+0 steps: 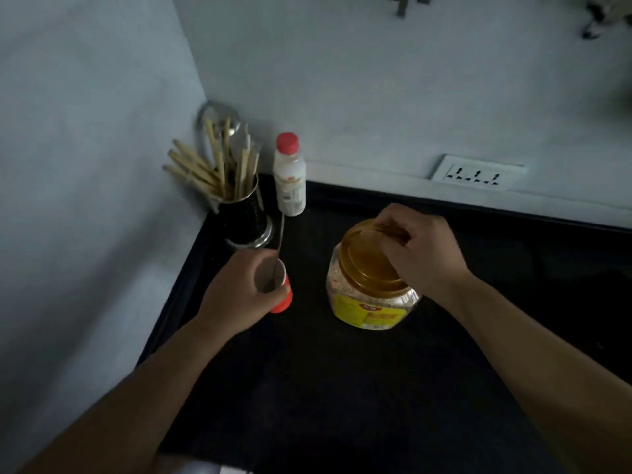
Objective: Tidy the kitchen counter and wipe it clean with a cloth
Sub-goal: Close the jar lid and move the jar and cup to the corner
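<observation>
My left hand [236,295] is wrapped around a red paper cup [282,297] with a pale inside, and a thin metal spoon [279,244] stands in it. My right hand [422,248] grips the amber lid [367,260] of a clear plastic jar [371,302] with a yellow label and pale grainy contents. The jar stands upright on the black counter [342,388]. No cloth is in view.
In the back left corner a metal holder [244,220] is filled with several wooden sticks and a utensil. A white bottle with a red cap [290,176] stands beside it against the wall. A wall socket [477,172] sits above the counter's back edge.
</observation>
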Demonstrator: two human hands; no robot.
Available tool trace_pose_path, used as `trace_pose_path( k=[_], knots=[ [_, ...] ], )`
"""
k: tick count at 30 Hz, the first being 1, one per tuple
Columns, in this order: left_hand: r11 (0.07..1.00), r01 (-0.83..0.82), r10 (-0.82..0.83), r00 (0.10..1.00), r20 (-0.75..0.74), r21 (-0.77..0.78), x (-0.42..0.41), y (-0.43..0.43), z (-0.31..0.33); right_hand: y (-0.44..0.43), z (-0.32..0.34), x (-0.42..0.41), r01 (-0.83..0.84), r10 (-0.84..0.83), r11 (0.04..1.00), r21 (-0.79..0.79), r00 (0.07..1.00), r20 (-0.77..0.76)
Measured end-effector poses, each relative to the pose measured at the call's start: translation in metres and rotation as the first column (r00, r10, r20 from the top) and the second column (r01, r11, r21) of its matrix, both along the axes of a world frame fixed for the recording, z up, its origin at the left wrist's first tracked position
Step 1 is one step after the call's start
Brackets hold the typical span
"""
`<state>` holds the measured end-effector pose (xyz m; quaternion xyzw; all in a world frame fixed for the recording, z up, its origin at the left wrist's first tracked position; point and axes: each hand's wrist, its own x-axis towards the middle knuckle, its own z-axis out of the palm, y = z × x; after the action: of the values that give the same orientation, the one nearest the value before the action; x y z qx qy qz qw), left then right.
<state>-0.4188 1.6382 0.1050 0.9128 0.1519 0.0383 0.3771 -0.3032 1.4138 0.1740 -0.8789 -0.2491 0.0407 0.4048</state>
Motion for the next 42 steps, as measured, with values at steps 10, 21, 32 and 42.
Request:
trace_pose_path(
  k=[10, 21, 32, 42],
  knots=[
    [0.993, 0.111, -0.111, 0.994, -0.007, 0.044, 0.095, 0.053, -0.017, 0.074, 0.008, 0.102, 0.075, -0.064, 0.991, -0.113, 0.993, 0.094],
    [0.983, 0.167, -0.169, 0.985, 0.019, 0.074, 0.124, 0.049, -0.037, 0.089, -0.021, 0.147, 0.159, -0.154, 0.986, -0.042, 0.982, 0.111],
    [0.958, 0.226, -0.225, 0.974, -0.023, 0.176, 0.130, 0.041, -0.061, 0.015, -0.116, 0.062, 0.233, -0.295, 0.920, -0.315, 0.941, -0.164],
    [0.968, 0.200, -0.194, 0.980, -0.053, 0.151, 0.151, 0.036, -0.071, 0.014, -0.183, 0.020, -0.142, -0.014, 0.769, -0.623, 0.971, -0.239]
  ],
)
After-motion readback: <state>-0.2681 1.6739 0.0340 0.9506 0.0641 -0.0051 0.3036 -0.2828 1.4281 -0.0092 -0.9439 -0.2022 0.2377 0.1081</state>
